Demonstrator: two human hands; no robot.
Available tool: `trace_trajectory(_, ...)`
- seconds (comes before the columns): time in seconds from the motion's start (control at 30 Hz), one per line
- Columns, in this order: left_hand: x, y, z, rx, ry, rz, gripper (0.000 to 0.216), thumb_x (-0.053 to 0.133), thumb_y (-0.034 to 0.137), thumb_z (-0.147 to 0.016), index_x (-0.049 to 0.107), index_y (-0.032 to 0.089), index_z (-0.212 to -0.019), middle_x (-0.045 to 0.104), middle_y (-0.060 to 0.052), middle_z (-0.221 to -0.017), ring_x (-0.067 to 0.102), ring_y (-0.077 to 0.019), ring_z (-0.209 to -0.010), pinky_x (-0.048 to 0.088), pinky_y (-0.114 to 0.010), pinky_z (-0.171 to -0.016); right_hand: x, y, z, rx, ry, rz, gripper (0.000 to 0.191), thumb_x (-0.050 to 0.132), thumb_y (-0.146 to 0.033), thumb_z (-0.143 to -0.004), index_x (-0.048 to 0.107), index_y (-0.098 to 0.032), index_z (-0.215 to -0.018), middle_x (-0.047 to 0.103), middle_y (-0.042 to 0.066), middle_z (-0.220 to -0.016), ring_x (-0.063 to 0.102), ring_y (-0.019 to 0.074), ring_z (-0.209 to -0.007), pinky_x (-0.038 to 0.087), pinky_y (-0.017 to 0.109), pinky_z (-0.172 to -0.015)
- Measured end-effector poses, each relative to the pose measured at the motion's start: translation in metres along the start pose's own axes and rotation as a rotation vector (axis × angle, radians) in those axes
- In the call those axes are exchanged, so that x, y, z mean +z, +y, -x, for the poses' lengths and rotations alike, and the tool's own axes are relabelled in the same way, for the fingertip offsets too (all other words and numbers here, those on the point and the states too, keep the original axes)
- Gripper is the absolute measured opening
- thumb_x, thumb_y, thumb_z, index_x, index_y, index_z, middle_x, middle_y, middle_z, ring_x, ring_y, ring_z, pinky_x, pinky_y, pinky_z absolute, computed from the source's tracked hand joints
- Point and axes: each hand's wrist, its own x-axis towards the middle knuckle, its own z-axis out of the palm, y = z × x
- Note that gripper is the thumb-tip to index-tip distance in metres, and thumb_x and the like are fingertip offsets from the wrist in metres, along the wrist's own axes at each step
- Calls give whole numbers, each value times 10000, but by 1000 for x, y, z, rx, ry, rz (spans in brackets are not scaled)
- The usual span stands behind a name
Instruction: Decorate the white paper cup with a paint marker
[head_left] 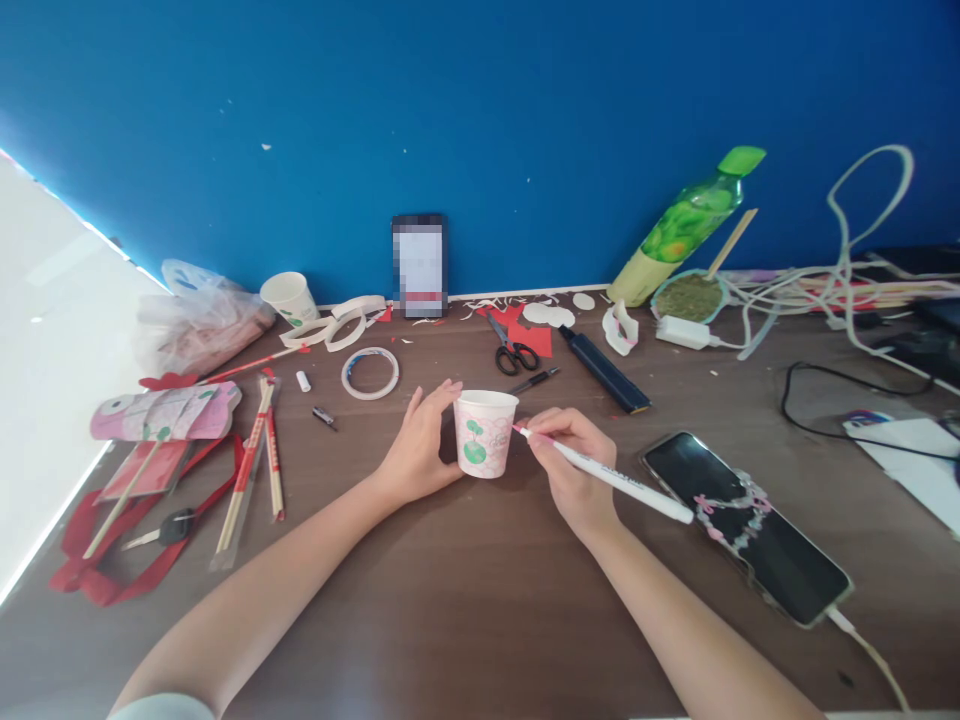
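Note:
A small white paper cup (484, 432) with a green print and pink marks stands upright on the brown table (480, 600). My left hand (420, 450) curls round the cup's left side and steadies it. My right hand (574, 465) is closed on a white marker (615, 480), held like a pen. The marker's pink tip touches the cup's right wall just below the rim.
A phone (746, 525) on a cable lies right of my right hand. Scissors (514, 350), a black pen, a tape ring (370, 373) and a dark box cutter lie behind the cup. Chopsticks (255, 460), paper crafts and a key are at left; a green bottle (686, 225) and cables at back right.

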Motion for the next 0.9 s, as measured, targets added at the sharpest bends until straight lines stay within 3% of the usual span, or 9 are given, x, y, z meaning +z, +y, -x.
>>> trace_trajectory(0.43, 0, -1, 0, 17, 4, -5, 888, 748, 299, -730, 185, 232, -1412, 435, -205, -1467, 388, -343, -1410, 206, -629, -1172, 3, -7, -2, 51, 52, 106, 74, 660, -221, -739, 625, -205, -676, 632, 12, -662, 577, 153, -614, 441, 275, -549)
trace_trajectory(0.9, 0, 0, 0, 16, 11, 8, 876, 747, 292, -729, 208, 229, -1417, 445, -195, -1463, 395, -339, -1407, 216, -629, -1172, 0, 0, -1, 56, 65, 123, 89, 656, -255, -754, 621, -207, -688, 619, 6, -653, 565, 156, -614, 425, 277, -553)
